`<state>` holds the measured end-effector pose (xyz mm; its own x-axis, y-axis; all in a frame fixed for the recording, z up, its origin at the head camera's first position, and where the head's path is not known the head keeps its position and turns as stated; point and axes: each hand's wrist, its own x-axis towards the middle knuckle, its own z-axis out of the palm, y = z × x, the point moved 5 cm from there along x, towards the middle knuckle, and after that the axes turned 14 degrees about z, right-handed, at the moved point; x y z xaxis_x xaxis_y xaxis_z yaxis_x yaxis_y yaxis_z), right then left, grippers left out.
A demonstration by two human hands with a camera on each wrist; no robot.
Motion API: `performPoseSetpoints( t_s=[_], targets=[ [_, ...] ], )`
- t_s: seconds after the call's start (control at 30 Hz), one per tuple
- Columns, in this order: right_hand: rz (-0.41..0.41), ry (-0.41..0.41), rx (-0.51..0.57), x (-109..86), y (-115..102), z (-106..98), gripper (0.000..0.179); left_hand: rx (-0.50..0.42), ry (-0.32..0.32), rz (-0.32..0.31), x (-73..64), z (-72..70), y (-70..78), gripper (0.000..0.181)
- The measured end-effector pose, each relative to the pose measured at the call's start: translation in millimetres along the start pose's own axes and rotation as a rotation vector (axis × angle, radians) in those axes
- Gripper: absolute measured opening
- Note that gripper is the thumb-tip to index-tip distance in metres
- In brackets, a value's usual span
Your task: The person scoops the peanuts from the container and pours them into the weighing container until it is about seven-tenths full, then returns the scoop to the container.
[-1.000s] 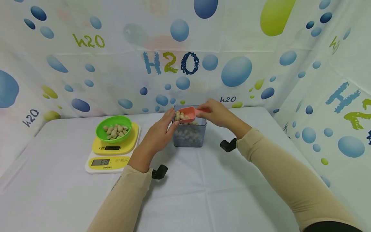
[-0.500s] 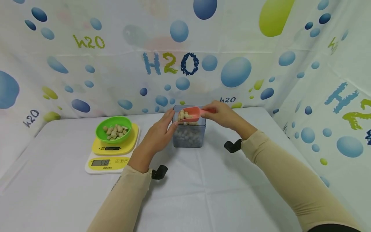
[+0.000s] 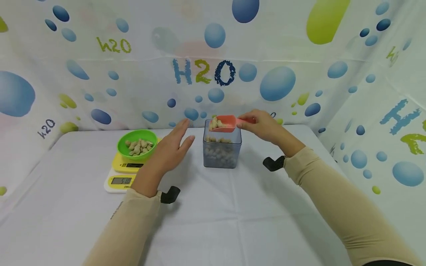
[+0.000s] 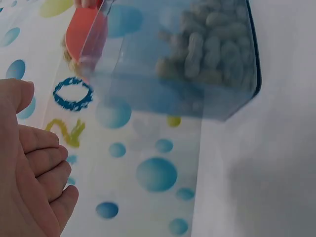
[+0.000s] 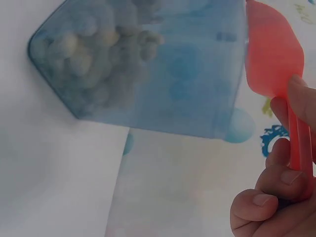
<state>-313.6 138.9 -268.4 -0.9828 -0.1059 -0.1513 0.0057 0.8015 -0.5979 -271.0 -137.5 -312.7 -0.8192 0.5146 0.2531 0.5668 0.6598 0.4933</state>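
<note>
My right hand [image 3: 261, 125] grips the handle of a red scoop [image 3: 228, 123], which holds several peanuts [image 3: 216, 123] just above the rim of a clear bluish bin [image 3: 221, 159]. More peanuts [image 4: 217, 49] fill the lower part of that bin. In the right wrist view, fingers and thumb curl round the scoop's handle [image 5: 299, 143]. Left of the bin, apart from it, my left hand [image 3: 166, 151] hovers with relaxed fingers and holds nothing. It partly hides a yellow and white kitchen scale [image 3: 116, 186], whose display seems to read 51.0. On the scale sits a green bowl [image 3: 123, 146] of peanuts.
A white cloth [image 3: 199, 229] covers the table. Behind and to the right hangs a white curtain [image 3: 139, 88] printed with blue and green bubbles. The bin stands near the table's back edge, with the scale to its left.
My left hand has left the bin's side and moved left toward the scale. The right hand has lifted the scoop of peanuts up out of the bin. The head view has shifted slightly.
</note>
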Motion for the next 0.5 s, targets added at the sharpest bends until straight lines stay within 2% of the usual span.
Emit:
performPoseSetpoints(
  t_s=[0.23,0.37,0.5],
  targets=[
    [-0.058,-0.013,0.047,2.9,-31,3,0.042,0.044,0.024,-0.081,-40.4,-39.3,-27.9,0.071],
    [-0.080,-0.047,0.072,5.0,-56,19,0.041,0.065,0.025,-0.156,-68.9,-55.8,-48.4,0.072],
    [-0.134,-0.080,0.080,6.6,-84,40,0.039,0.090,0.039,-0.211,-92.5,-64.2,-68.9,0.073]
  ],
)
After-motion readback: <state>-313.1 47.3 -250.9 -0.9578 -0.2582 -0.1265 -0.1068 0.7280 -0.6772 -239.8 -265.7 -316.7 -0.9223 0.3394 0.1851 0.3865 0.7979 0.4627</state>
